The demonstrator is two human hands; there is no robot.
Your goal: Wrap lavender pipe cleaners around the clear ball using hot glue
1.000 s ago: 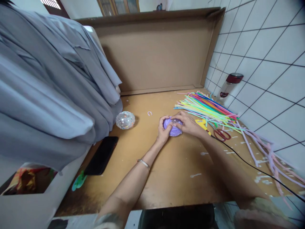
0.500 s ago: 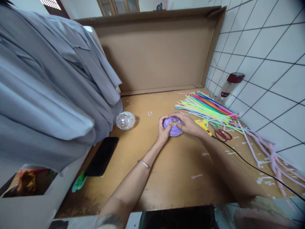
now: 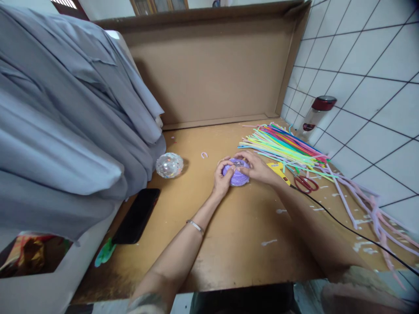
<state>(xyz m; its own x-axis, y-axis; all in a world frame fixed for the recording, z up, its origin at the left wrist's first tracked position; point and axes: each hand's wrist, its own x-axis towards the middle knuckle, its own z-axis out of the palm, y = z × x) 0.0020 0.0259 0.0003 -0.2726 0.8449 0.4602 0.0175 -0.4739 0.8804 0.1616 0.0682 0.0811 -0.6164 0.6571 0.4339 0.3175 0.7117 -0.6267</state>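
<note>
Clamps purple coiled piece [image 3: 239, 178] between left hand [image 3: 221, 180] and right hand [image 3: 259, 169]
Sits over table [image 3: 235, 235], left of yellow glue gun [image 3: 279, 171]; press thumbs lightly and evenly near upper rim, without flattening coils

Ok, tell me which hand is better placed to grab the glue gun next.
The right hand, I'd judge: the glue gun lies close to its wrist, while the left hand is farther off. Both hold the purple coil, so either must let go first.

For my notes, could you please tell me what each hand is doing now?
Left hand: holding the purple coil.
Right hand: also holding it, fingers at the top.
</note>
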